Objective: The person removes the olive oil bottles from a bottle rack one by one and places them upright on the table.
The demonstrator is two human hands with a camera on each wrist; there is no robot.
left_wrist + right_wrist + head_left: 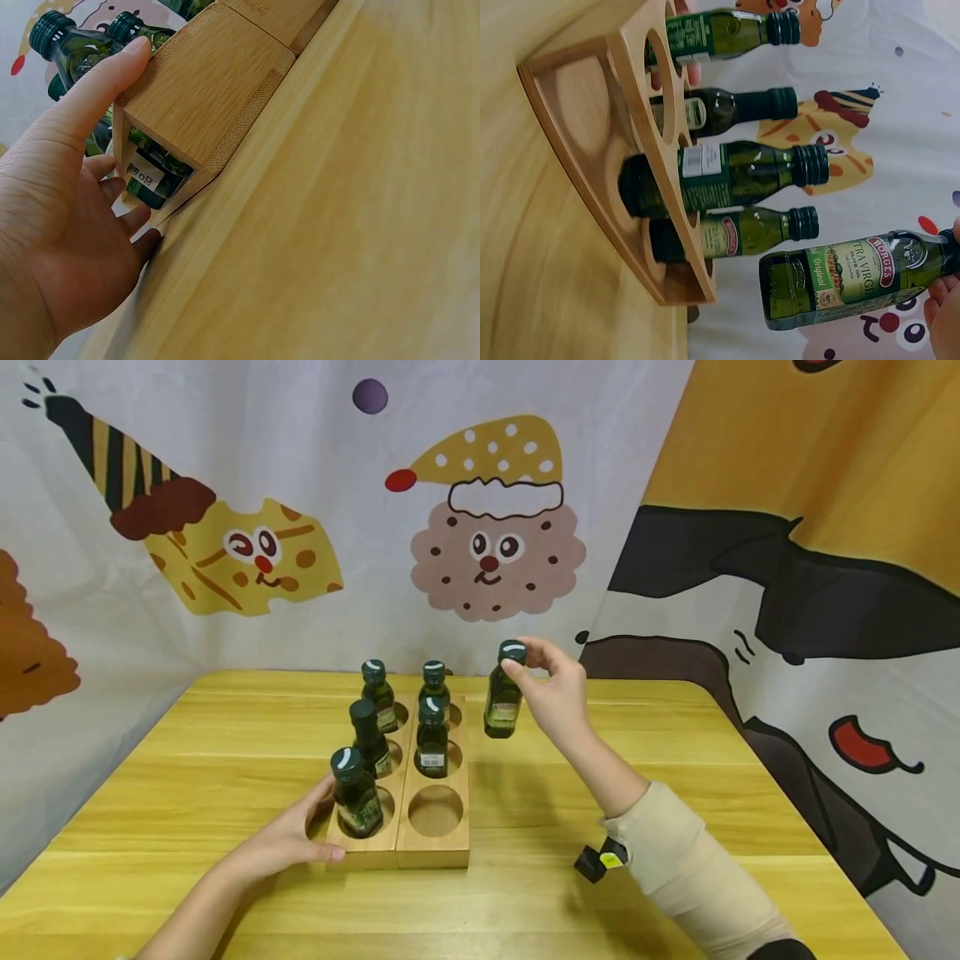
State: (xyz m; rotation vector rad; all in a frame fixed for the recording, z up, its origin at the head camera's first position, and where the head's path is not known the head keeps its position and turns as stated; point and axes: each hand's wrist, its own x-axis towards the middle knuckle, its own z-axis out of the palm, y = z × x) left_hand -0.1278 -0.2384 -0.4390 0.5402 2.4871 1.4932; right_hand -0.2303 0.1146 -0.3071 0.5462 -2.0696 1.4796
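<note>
My right hand (551, 693) pinches a small green olive oil bottle (502, 706) by its dark cap, holding it upright in the air right of a wooden bottle rack (433, 858). In the right wrist view that olive oil bottle (855, 277) shows a Borges extra virgin label. My left hand (288, 839) touches the rack's near left corner, its thumb at the front face and its fingers along the open side (75, 217). Several similar bottles (358, 802) stand in the rack's round holes. The front right hole (436, 811) has no bottle in it.
The rack stands on a yellow wood-grain table (247, 727). Behind the table hangs a curtain (292, 410) printed with cartoon figures. A small black device (600, 860) is strapped at the right wrist.
</note>
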